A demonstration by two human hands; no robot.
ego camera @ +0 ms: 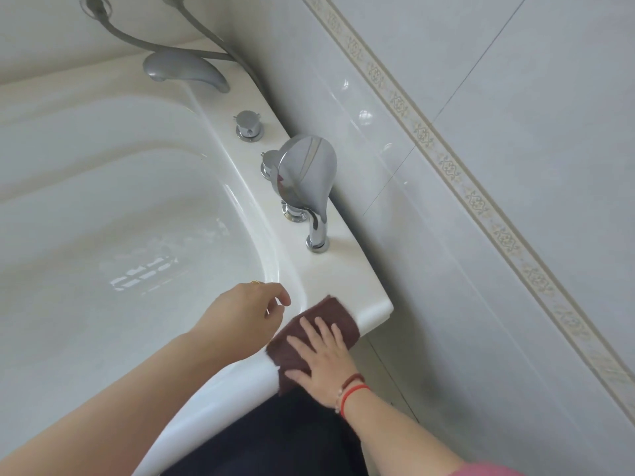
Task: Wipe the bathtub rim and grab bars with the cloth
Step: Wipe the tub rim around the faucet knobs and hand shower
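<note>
Fingers (314, 333) spread flat on cloth (319, 324); chrome shower handset (305, 173) stands farther along rim (343, 283).

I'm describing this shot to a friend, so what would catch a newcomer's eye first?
The brown cloth on the tub's near corner stands out against the white rim, with the right hand pressed flat on it. Further along the rim, by the tiled wall, a shiny chrome shower head stands upright. The left hand hovers over the tub.
</note>
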